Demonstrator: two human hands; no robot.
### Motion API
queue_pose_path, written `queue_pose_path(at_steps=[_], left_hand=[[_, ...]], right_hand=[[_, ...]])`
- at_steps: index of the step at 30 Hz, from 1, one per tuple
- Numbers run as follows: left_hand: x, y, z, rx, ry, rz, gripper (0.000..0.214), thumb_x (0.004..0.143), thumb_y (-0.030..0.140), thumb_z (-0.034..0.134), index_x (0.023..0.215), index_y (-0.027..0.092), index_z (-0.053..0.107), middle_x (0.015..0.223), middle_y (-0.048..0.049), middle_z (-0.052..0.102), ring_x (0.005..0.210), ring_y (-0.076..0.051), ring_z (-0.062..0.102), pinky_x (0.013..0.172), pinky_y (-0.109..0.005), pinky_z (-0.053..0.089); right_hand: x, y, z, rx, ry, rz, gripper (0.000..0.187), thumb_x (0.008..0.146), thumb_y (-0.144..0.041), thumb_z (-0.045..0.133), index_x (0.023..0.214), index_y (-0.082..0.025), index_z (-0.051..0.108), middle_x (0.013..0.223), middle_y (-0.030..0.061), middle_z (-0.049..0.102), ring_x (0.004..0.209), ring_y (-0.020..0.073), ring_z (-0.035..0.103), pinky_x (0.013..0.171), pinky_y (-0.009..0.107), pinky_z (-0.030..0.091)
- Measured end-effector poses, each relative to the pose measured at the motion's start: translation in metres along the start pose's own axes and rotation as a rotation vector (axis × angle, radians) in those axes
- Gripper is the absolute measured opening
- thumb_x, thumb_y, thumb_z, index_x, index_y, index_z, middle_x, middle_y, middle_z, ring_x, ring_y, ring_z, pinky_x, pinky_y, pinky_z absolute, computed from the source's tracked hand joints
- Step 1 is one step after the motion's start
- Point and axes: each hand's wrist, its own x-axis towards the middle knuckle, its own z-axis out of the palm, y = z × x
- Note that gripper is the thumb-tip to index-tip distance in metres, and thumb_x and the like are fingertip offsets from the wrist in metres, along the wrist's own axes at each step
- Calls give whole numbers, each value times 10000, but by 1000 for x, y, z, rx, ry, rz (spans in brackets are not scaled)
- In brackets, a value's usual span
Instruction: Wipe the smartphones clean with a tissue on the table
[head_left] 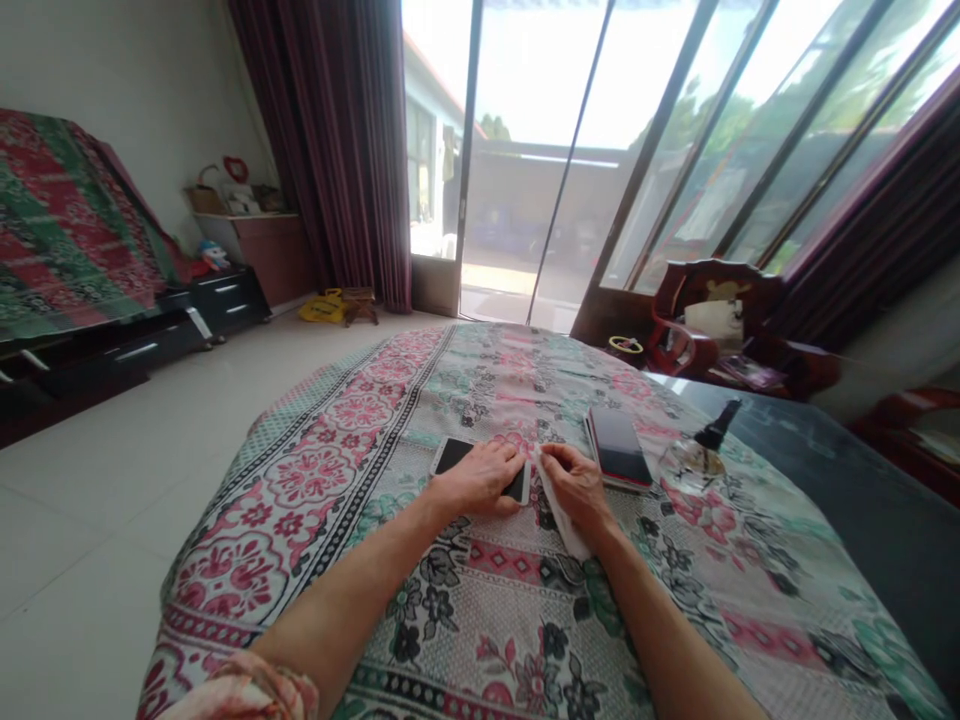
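My left hand (484,477) lies on a white phone (455,455) with a dark screen, fingers curled over its right half, pressing it to the flowered cloth (360,440). Just right of it, my right hand (576,487) is closed on a white cloth or tissue (559,520) that hangs under the palm and touches the phone's right end. A second, larger phone (617,447) with a dark screen lies flat a little right of my right hand.
A small clear spray bottle (694,455) with a black nozzle lies right of the larger phone. A dark glossy table (825,470) and red wooden chairs (712,320) stand to the right. Glass doors and curtains are ahead, a covered sofa at left.
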Motion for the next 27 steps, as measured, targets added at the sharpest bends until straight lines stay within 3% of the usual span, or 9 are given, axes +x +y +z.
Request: queue_pose_path(at_steps=[6, 13, 18, 23, 27], left_hand=[[5, -13, 0, -123, 80, 59, 565, 720, 395, 686, 1206, 141, 548, 1113, -118, 630, 1025, -293, 591, 911, -382, 445], [-7, -31, -23, -560, 125, -82, 600, 732, 357, 685, 1293, 198, 543, 1220, -60, 641, 1076, -235, 599, 944, -331, 451], [-13, -41, -37, -780, 91, -141, 597, 717, 343, 703, 1280, 200, 567, 1278, -49, 616, 1177, -259, 553, 1026, -380, 410], [-14, -47, -33, -1054, 140, -145, 629, 697, 309, 717, 1289, 171, 556, 1322, -92, 578, 1213, -264, 534, 1071, -436, 375], [-13, -43, -33, -1094, 152, -145, 632, 673, 289, 723, 1272, 163, 568, 1281, -95, 610, 1191, -268, 548, 1068, -462, 373]], right_hand=[[-1, -3, 0, -9, 8, -7, 288, 736, -418, 579, 851, -183, 700, 856, 74, 715, 806, 226, 649, 769, 340, 496], [-5, -14, -1, -1, 65, -34, 232, 733, -369, 562, 803, -195, 700, 820, 50, 715, 767, 206, 650, 731, 318, 493], [-6, -20, -1, 17, 99, -43, 234, 748, -365, 554, 814, -197, 704, 828, 49, 716, 773, 205, 652, 712, 311, 494], [-5, -29, 0, 135, 72, -52, 251, 772, -383, 560, 849, -189, 698, 811, 49, 714, 739, 196, 648, 663, 293, 496], [-8, -42, 1, 198, 36, -75, 252, 779, -395, 580, 871, -191, 695, 720, 29, 696, 703, 188, 640, 612, 267, 488]])
